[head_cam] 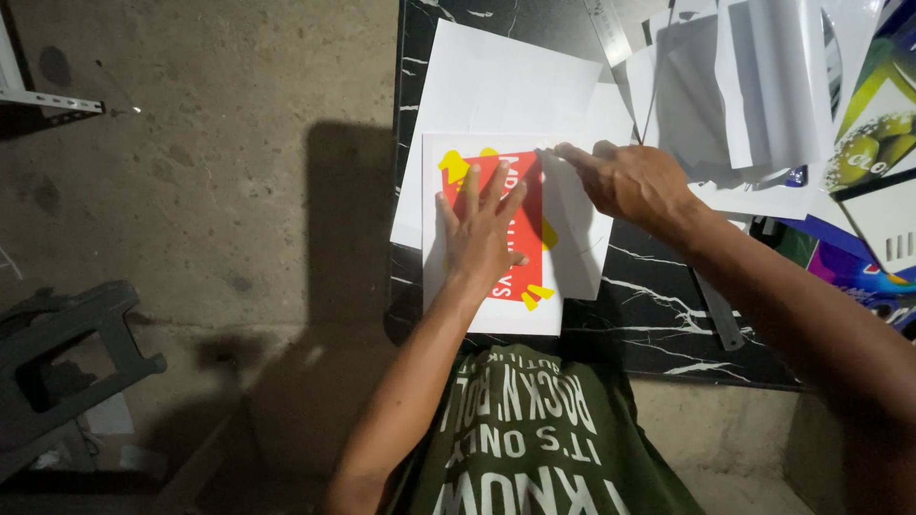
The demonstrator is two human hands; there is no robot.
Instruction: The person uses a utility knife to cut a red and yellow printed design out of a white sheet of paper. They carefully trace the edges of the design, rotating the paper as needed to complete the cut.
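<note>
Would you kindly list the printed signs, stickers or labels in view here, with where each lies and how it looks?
Red rectangular sticker with yellow burst shapes on a white sheet: table centre, under the left hand; the right hand pinches a clear film at its top edge.
Colourful glossy prints, blue, green and yellow: stacked at the table's right edge.
Blank white sheets: behind the sticker.

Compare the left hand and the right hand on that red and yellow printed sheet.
The left hand lies flat, fingers spread, pressing on the red and yellow printed sheet; the right hand is curled, pinching a thin white sheet at its top edge. Left covers the print's middle; right sits at its upper right. Both are bare.
</note>
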